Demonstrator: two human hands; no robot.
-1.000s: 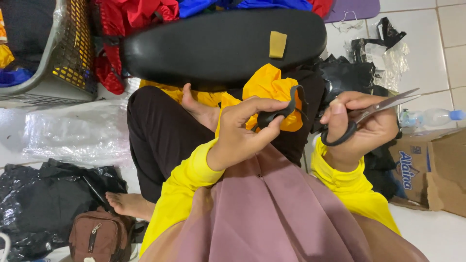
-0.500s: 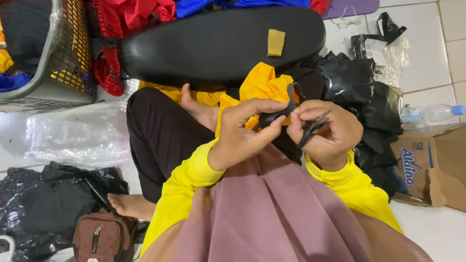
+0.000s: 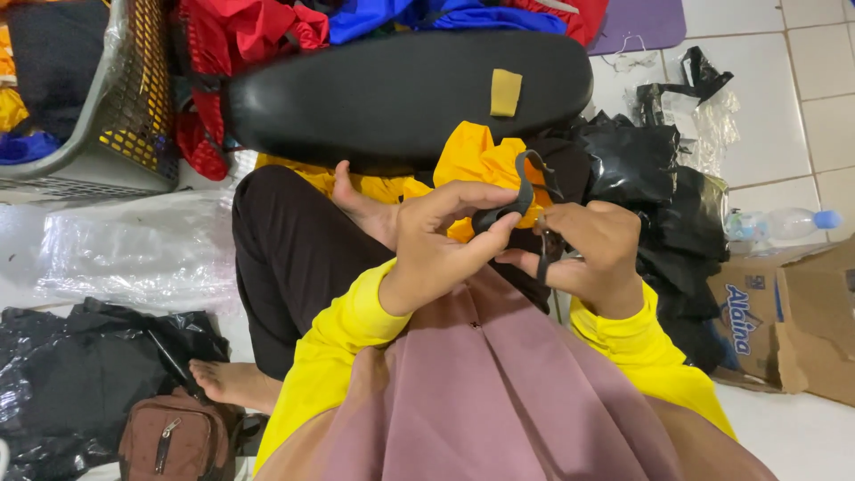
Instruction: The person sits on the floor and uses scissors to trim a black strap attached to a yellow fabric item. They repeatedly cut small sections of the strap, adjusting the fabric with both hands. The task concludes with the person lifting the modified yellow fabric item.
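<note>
1. The dark strap sits in front of the person's chest, over the lap, with the yellow fabric just behind it; it curves from a free upper end near the black padded seat down to the pinch of the left hand; its long axis runs from upper right to lower left, bending as it goes
2. The left hand's grip is closed on the strap: thumb and forefinger are together on its lower part, the other fingers curled underneath
3. The right hand lies just to the right of that pinch, the fingertips of the two hands touching or nearly so; its grip is closed around a small dark tool, probably scissors, mostly hidden in the fist; whether any blades are apart cannot be told
4. So the strap lies to the left of and slightly above the right hand, with the left hand nearer and already on it
5. Farther out: black plastic bags to the right, a cardboard box and a plastic bottle on the tiled floor; to the left a mesh basket, clear plastic sheeting and a brown bag
</note>
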